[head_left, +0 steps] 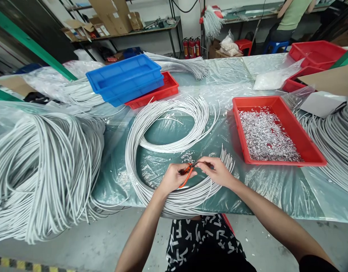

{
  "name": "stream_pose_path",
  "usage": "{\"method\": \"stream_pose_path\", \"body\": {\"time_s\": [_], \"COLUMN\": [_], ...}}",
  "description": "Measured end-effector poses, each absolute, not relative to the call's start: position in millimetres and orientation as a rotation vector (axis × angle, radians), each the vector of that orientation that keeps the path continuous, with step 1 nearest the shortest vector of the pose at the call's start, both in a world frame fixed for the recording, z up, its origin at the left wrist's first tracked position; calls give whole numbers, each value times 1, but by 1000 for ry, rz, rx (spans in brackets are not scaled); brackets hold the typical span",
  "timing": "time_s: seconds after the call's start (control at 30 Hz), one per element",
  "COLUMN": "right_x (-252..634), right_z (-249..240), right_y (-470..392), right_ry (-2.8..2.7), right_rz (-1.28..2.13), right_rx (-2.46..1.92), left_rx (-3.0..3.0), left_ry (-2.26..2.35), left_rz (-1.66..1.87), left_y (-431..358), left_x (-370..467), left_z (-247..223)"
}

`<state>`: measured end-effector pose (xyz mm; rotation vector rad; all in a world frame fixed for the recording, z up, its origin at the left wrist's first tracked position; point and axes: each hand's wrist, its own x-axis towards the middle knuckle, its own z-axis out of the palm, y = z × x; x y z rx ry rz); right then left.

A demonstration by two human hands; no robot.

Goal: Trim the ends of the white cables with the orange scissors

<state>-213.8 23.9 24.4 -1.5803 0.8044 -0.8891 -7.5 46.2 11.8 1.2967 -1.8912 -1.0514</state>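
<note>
My left hand [174,176] is closed around a pair of orange-handled pliers [186,179], whose dark jaws point to the right. The fingers of my right hand [215,170] are pinched together at the jaws; what small piece they hold is too small to make out. Beneath both hands lies a coil of light grey cables [179,202], its cut ends fanning out behind my right hand. A second coil of white cables [200,117] sits farther back. Small silvery scraps [187,155] are scattered just beyond the pliers.
At the right, a red tray [311,151] holds many small metallic pieces [267,136]. A large cable pile [49,166] fills the left side. Blue trays [124,77] rest on a red tray [171,85] at the back. Another person [294,17] sits in the background.
</note>
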Motion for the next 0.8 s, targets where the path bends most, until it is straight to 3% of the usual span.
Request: {"method": "stream_pose_path", "body": {"time_s": [0.2,0.8], "right_x": [-218,-215], "right_z": [22,25], "right_y": [20,26], "right_ry": [729,774], "right_rz": [-782,-918], "right_rx": [-1419,-1693], "left_rx": [1305,1269], "left_ry": [-1906,-1896], "left_rz": [-1046,-1067], "left_y": [47,47], "left_x": [-7,-10], "left_z": [14,17]}}
